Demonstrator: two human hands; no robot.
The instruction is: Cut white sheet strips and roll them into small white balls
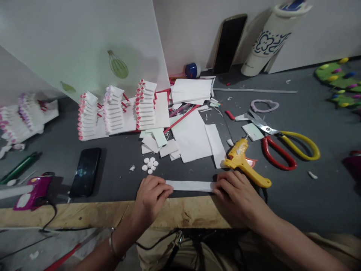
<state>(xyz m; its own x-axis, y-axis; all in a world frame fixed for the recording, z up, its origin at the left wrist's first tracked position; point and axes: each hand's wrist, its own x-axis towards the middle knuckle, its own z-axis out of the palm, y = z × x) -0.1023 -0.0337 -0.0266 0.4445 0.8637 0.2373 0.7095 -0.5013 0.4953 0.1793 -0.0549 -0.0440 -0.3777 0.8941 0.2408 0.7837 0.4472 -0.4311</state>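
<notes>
A narrow white paper strip [192,186] stretches level between my two hands, just above or on the dark tabletop near its front edge. My left hand [153,192] pinches the strip's left end, thumb against fingers. At the other end, my right hand [232,188] has its fingers closed over the paper. Just behind my left hand lie several small white discs [150,165] grouped like a flower. A yellow glue gun [244,162] rests beside my right hand, its nozzle pointing away from me. White paper sheets [193,137] and cut pieces are spread behind the strip.
Small stepped paper models [117,116] with red tips line the back left. A black phone [86,171] lies at left. Scissors [272,131] with red and yellow handles lie at right, below a white bottle [270,45]. Wood edging [107,213] borders the table's front.
</notes>
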